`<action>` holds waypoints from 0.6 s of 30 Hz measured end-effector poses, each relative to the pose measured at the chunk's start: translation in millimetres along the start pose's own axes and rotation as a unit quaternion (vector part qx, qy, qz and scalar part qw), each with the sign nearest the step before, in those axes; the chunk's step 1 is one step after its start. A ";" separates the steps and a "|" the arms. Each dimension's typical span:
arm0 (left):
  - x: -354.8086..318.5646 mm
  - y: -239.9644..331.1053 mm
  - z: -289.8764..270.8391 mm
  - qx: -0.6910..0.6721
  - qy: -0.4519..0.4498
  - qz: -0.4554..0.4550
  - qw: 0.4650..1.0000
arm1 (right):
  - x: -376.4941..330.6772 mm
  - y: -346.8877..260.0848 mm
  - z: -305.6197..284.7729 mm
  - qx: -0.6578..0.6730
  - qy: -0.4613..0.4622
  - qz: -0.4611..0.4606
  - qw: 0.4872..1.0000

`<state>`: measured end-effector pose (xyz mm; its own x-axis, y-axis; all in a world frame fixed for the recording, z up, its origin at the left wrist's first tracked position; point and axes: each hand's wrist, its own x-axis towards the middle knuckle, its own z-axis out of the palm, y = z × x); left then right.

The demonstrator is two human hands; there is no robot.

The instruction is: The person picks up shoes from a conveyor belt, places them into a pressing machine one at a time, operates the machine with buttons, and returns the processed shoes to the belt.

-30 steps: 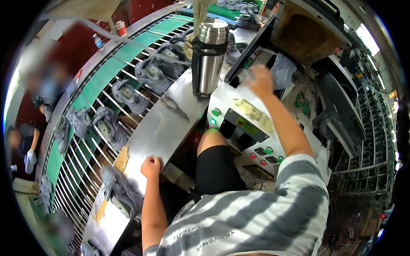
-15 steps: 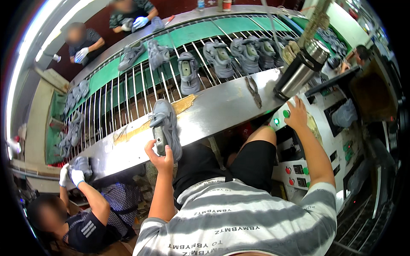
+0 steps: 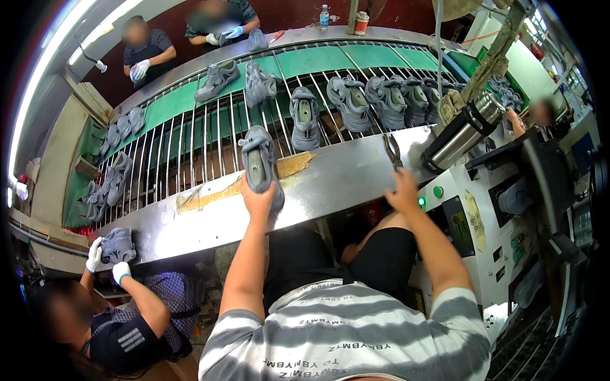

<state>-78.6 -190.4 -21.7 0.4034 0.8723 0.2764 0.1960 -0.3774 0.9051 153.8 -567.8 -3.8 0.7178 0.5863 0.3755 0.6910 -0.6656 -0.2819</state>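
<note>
Grey shoe [image 3: 267,159], heel end at left grip [image 3: 257,199], toe pointing away

Shiny metal bench [image 3: 356,181] with pliers [image 3: 393,151], a steel flask [image 3: 459,140] and a tan strip [image 3: 293,166] on top

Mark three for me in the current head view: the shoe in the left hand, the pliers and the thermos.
Shoe [image 3: 270,165]: head view, on its grey right-hand side.
Pliers [image 3: 397,159]: head view, about where the handles meet.
Thermos [image 3: 455,140]: head view, on its steel body.
</note>
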 end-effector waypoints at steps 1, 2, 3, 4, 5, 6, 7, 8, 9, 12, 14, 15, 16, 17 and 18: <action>22.0 -4.3 8.2 0.012 0.005 -0.003 1.000 | 7.6 -30.5 23.7 0.002 -0.016 0.015 1.000; 44.3 -6.4 14.8 0.025 0.010 -0.006 1.000 | 14.0 -62.2 46.7 0.050 -0.055 0.050 0.996; 66.6 -3.5 22.2 0.027 -0.009 -0.020 0.999 | 17.3 -84.7 69.0 0.067 -0.066 0.042 0.995; 88.8 0.0 31.2 0.030 -0.029 -0.034 0.999 | 19.0 -103.3 88.7 0.084 -0.077 0.035 0.993; 103.6 1.5 40.3 0.034 -0.051 -0.046 0.997 | 15.3 -124.0 106.9 0.022 -0.086 0.021 0.996; 111.2 -4.2 52.4 0.030 -0.054 -0.037 0.997 | 8.9 -135.5 118.6 -0.041 -0.094 0.007 0.995; 118.2 -18.2 64.6 0.026 -0.052 -0.029 0.998 | 5.9 -138.3 120.7 -0.037 -0.098 0.018 0.994; 126.4 -30.7 64.9 0.024 -0.042 -0.020 0.999 | 5.4 -149.3 118.1 -0.030 -0.100 0.023 0.994; 131.7 -35.2 62.8 0.017 -0.049 -0.010 0.999 | 9.5 -155.3 115.5 -0.026 -0.099 0.030 0.994; 149.4 -58.0 72.0 0.027 -0.030 0.032 0.999 | 14.0 -161.4 106.5 -0.034 -0.122 0.019 0.992; 154.0 -66.8 78.4 0.018 -0.061 0.020 0.998 | 15.6 -159.9 104.4 -0.038 -0.127 0.021 0.991; 154.9 -65.9 82.6 0.014 -0.078 0.015 0.997 | 14.4 -159.3 102.7 -0.042 -0.131 0.026 0.990; 155.2 -69.3 86.9 0.013 -0.084 0.016 0.996 | 13.8 -157.9 102.5 -0.046 -0.136 0.030 0.989; 157.2 -70.1 87.6 0.012 -0.089 0.020 0.996 | 14.8 -158.0 101.8 -0.040 -0.137 0.035 0.989; 159.4 -70.5 88.7 0.011 -0.094 0.024 0.995 | 14.8 -158.7 101.2 -0.033 -0.138 0.040 0.989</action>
<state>51.1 -52.3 -70.1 0.5722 0.7805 0.2518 0.1914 -0.4256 0.8844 63.3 -406.8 -42.9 0.7719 0.6285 0.0956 0.6307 -0.7382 -0.2393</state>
